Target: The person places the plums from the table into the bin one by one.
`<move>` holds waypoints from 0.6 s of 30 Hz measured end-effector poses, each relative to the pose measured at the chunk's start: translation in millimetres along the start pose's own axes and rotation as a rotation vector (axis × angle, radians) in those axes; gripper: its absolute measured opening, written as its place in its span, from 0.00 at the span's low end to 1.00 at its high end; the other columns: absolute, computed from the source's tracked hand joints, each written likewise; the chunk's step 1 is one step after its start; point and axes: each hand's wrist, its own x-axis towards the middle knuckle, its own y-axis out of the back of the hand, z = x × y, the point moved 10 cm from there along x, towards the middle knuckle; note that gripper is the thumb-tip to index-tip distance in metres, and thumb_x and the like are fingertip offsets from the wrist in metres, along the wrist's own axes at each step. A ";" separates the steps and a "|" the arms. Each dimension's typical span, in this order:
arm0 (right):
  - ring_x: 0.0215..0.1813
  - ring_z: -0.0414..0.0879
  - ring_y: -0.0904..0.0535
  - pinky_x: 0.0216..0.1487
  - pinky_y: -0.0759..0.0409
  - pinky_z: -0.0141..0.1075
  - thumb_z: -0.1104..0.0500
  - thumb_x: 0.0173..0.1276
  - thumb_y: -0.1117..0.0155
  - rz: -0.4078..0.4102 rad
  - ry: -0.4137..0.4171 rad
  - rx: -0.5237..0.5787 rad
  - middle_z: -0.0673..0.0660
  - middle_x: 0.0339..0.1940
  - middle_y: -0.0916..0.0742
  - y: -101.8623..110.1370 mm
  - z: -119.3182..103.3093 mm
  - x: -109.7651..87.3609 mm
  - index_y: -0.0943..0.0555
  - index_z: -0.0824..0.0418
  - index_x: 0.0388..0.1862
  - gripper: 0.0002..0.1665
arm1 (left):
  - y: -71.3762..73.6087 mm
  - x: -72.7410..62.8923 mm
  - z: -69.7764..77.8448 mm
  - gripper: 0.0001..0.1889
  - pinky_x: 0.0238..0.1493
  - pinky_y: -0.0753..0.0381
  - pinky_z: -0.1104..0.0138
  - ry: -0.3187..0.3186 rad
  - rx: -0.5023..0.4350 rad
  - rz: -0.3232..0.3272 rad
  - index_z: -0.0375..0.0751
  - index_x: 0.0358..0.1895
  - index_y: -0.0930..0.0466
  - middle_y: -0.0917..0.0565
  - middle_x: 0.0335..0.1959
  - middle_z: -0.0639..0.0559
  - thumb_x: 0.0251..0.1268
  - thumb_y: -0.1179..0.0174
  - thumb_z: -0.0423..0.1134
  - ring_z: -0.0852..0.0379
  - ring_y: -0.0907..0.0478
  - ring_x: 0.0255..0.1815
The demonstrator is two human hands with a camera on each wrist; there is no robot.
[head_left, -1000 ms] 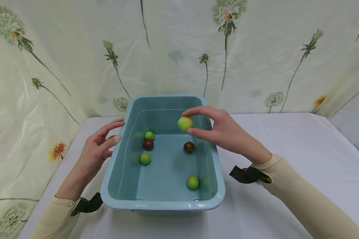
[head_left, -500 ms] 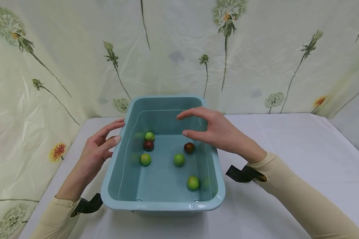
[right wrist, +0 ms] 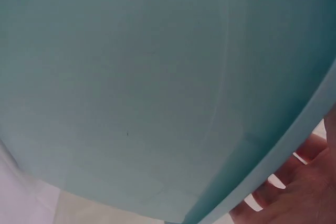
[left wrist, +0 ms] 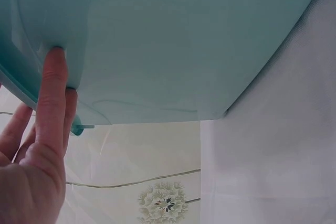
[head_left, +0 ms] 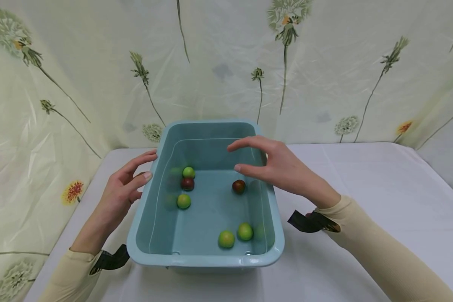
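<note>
A light blue plastic basin [head_left: 205, 260] stands on the table. Inside, two small round green fruits [head_left: 226, 239] lie side by side at the near right. Along the left wall sit a dark red fruit [head_left: 187, 183] and two more green ones [head_left: 183, 201]. Another dark red fruit [head_left: 238, 186] lies below my right hand [head_left: 279, 167], which hovers over the basin's right rim with thumb and forefinger spread and nothing between them. My left hand [head_left: 122, 184] touches the left rim; in the left wrist view its extended fingers [left wrist: 52, 93] rest against the outer wall.
A white cloth [head_left: 362, 180] covers the table. Behind it hangs a pale sheet [head_left: 219, 84] printed with dandelions. A black strap [head_left: 111, 256] is worn on the left wrist and another black strap [head_left: 311, 221] on the right.
My right hand has let go of a green fruit, which dropped into the basin and rolled toward the near end, beside another green one. My left hand has kept its place.
</note>
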 end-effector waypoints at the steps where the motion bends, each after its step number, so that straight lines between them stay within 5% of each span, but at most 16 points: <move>1: 0.66 0.36 0.32 0.62 0.28 0.48 0.46 0.67 0.32 0.005 -0.006 0.001 0.37 0.57 0.20 1.2 0.9 -1.3 0.21 0.40 0.59 0.21 | 0.0 0.2 -0.1 0.20 0.40 0.15 0.56 -0.001 -0.001 0.000 0.43 0.68 0.29 0.35 0.72 0.50 0.76 0.49 0.37 0.53 0.20 0.54; 18: 0.66 0.35 0.31 0.66 0.34 0.44 0.50 0.68 0.32 0.086 -0.040 0.000 0.37 0.57 0.20 22.2 8.1 -22.4 0.20 0.40 0.59 0.21 | -0.2 0.5 0.4 0.20 0.40 0.15 0.57 -0.006 -0.016 0.001 0.42 0.68 0.29 0.35 0.72 0.49 0.76 0.49 0.36 0.53 0.21 0.56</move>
